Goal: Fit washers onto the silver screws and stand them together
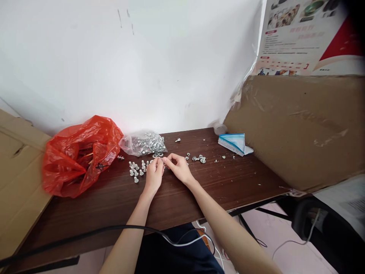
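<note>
My left hand [154,176] and my right hand [179,168] meet above the dark wooden table [182,198], fingertips pinched together. Whatever lies between them is too small and covered to name. Beside my left hand, several bolts [136,172] stand on their heads in loose rows. A few flat washers [157,155] lie just beyond my fingers. To the right of my right hand are small nuts [188,154] and some bolts with washers on them [202,160]. One more bolt [178,140] lies farther back.
A clear bag of metal hardware [148,144] lies near the wall, beside an open red plastic bag [82,156]. A blue-and-white folded packet [232,143] is at the back right. Cardboard [296,125] borders the right side. A black cable [114,228] crosses the front.
</note>
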A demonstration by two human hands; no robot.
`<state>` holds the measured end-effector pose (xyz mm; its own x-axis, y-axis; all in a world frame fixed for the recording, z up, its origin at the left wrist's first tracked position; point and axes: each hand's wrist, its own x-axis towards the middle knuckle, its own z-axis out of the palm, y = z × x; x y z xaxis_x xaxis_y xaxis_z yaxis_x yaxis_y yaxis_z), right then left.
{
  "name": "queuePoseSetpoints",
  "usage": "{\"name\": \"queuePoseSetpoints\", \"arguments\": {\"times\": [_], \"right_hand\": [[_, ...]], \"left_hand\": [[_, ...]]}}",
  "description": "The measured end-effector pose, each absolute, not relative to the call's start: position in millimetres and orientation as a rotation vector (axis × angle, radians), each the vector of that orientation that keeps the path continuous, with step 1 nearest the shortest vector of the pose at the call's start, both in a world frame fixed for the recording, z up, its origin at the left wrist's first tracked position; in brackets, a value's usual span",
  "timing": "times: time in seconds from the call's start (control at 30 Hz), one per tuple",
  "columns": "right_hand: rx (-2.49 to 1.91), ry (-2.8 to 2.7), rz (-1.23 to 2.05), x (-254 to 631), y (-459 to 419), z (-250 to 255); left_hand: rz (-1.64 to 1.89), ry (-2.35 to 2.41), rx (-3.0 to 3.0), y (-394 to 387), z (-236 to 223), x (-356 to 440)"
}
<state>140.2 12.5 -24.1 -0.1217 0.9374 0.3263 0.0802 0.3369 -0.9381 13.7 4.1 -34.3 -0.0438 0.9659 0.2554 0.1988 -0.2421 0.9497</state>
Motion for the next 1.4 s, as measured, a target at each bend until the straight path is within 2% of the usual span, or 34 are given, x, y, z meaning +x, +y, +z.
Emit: {"name": "queuePoseSetpoints", "arguments": {"times": [0.2, 0.5, 0.73, 0.97, 1.4], "right_hand": [[-0.855, -1.425, 1.1, 140.3, 11.4, -19.3], [-1.014, -1.623, 0.848, 145.1, 13.6, -21.3], [-0.881, -1.49, 0.98, 144.9, 11.0, -18.2], [-1.003, -1.659, 0.84, 145.3, 10.5, -20.0], [-1.014, -1.616, 0.904, 147.1, 11.6, -19.1]], "left_hand": [[1.364, 1.284, 1.501, 4.5, -33.9, 13.2], [1.358, 1.309, 1.499, 4.7, -33.7, 13.7], [1.348, 1.32, 1.531, 4.7, -34.0, 13.1], [1.353, 1.314, 1.524, 4.3, -32.0, 13.5], [1.323, 1.313, 1.566, 2.5, -30.7, 14.5]]}}
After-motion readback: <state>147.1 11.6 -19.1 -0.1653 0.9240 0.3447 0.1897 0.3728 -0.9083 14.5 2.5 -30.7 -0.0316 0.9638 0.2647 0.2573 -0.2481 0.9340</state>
